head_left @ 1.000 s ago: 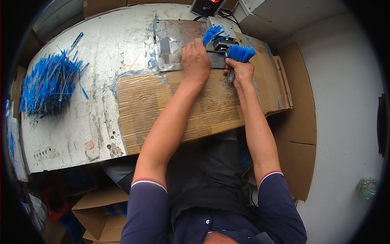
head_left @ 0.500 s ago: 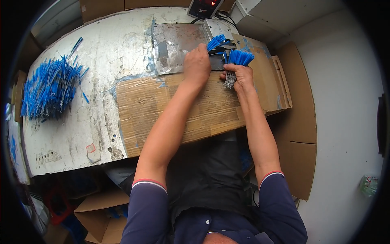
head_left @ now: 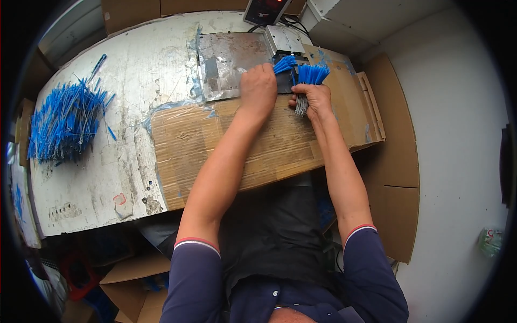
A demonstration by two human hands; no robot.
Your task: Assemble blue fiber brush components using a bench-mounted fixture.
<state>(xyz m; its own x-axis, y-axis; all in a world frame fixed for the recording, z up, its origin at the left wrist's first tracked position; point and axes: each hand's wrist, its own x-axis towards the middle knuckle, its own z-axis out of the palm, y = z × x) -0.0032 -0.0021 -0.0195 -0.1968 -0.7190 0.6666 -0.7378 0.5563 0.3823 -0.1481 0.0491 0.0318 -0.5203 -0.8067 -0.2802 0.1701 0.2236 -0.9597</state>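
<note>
My left hand (head_left: 258, 89) is closed around a bunch of thin blue-ended wires (head_left: 284, 64); the blue ends stick out to its right, and the palm hides the rest. Close beside it on the right, my right hand (head_left: 316, 99) grips a thicker bundle of blue-ended wires (head_left: 313, 74). The blue ends of this bundle fan upward, and its bare metal stems (head_left: 301, 104) hang below the fingers. Both hands are over the near edge of a metal plate (head_left: 231, 59), in front of a small metal device (head_left: 284, 40). Fine detail of the blue ends is too small to tell.
A large heap of the same blue-ended wires (head_left: 67, 121) lies on the white worktable (head_left: 134, 70) at left, with a blue pen-like tool (head_left: 98, 64) behind it. Flat cardboard (head_left: 231, 145) covers the near edge. A display box (head_left: 265, 11) stands at the back; cardboard panels rise at right.
My right hand and its bundle have shifted slightly left and up. The bunch in my left hand sits a little lower and points more sideways. Both hands keep their hold.
</note>
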